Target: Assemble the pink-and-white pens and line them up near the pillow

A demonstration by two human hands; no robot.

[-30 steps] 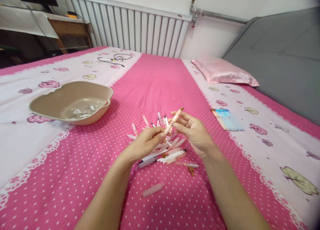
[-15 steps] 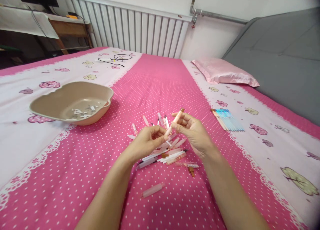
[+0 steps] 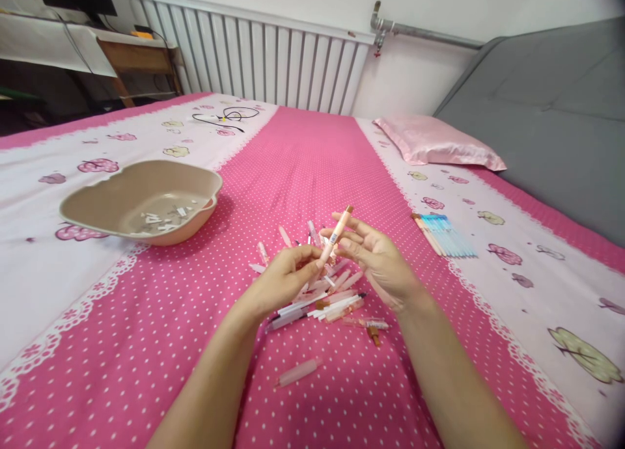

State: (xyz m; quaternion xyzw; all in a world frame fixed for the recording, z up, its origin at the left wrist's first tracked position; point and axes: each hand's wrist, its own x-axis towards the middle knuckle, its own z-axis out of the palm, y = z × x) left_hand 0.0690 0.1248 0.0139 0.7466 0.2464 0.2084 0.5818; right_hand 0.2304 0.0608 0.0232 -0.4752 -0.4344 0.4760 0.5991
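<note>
A pale pink pen with a brown top stands tilted up and to the right. My left hand pinches its lower end between thumb and fingers. Just right of the pen, my right hand has its fingers apart, some passing behind the barrel; whether they touch it I cannot tell. Under both hands lies a loose pile of pen parts: pink barrels, white refills and brown pieces. The hands cover part of this pile. One translucent pink barrel lies apart, nearer to me.
On the left of the bed stands a beige basin with small white pieces inside. A row of blue-and-peach pens lies to the right. Farther off are a pink pillow, a black cable and a white radiator.
My right hand has loosened from the pen and its fingers have spread. The pen has turned a little more upright in my left hand, now showing a printed label.
</note>
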